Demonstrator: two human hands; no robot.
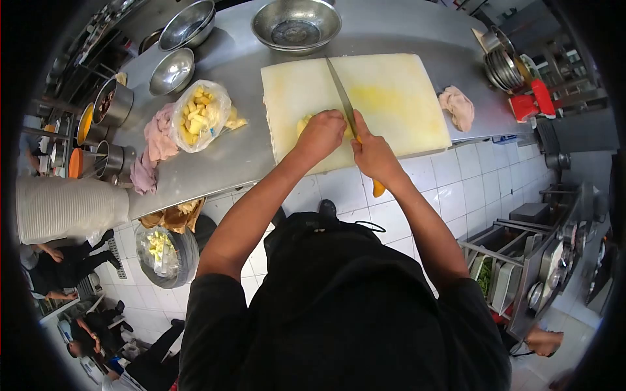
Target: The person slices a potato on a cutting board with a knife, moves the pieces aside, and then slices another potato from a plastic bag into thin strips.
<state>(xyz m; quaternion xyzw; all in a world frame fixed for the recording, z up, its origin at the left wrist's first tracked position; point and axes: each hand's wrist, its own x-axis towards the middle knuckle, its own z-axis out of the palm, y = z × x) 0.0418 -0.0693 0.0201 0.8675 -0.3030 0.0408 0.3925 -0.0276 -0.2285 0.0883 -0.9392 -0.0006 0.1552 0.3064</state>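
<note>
My right hand [376, 154] is closed round the yellow handle of a long knife [340, 86], whose blade points away from me over the white cutting board [404, 85]. Beside the blade, my left hand [321, 135] has its fingers bent together on the board, close to the knife. A yellow piece of food [303, 124] shows at the left edge of that hand; the rest of it is hidden. What the left fingertips hold is too small to make out. Left of the board, an open plastic bag [201, 117] holds several yellow pieces.
Metal bowls [297, 25] stand behind the board. Pink cloths [160, 133] lie left of the bag, another cloth [458, 108] right of the board. A lined bin [166, 257] stands on the floor at left. Several people [72, 260] are at the lower left, one person [541, 341] at lower right.
</note>
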